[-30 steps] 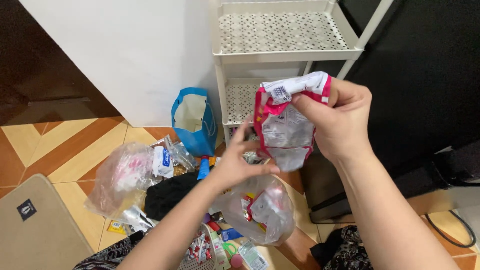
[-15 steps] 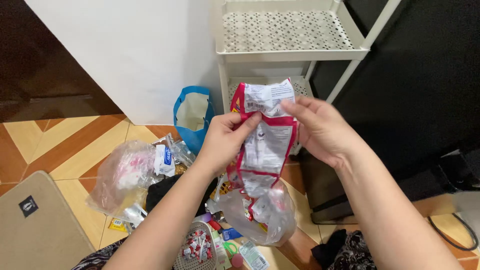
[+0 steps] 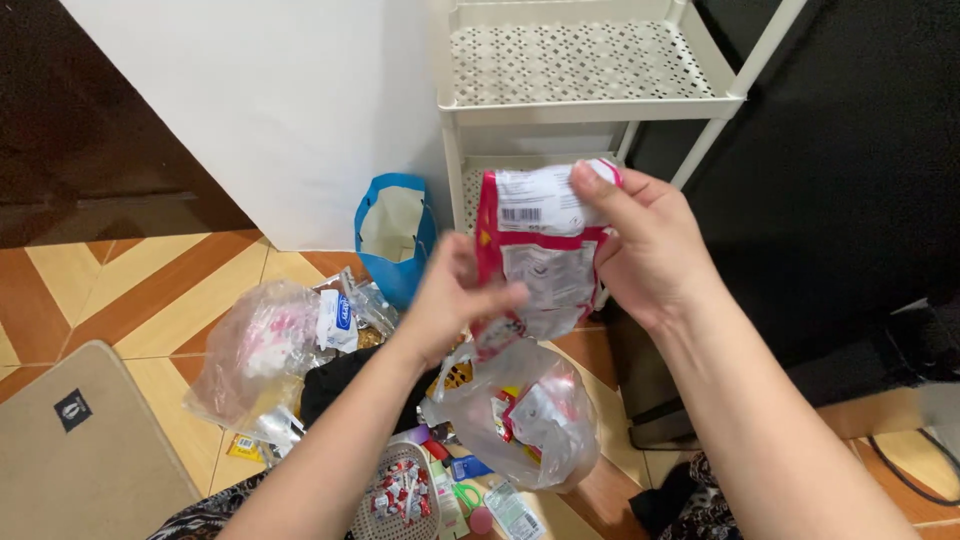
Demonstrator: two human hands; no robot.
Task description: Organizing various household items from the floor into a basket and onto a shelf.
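Up front in the head view, the right hand (image 3: pixel 650 250) pinches the top of a crumpled red-and-white packet (image 3: pixel 540 255), held upright before the white shelf rack (image 3: pixel 600 100). Blurred, the left hand (image 3: pixel 455 295) grips the packet's lower left edge. Below hangs a clear plastic bag (image 3: pixel 520 415) holding small packets. On the floor, a blue paper bag (image 3: pixel 393 235) stands open, and a white basket (image 3: pixel 385 495) holds red-and-white sweets.

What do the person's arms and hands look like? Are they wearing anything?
Both arms are bare right up to the picture's bottom edge: no sleeves show. The left hand and right hand wear no gloves, and no rings, watch or bracelets can be seen. The fingers have short nails.
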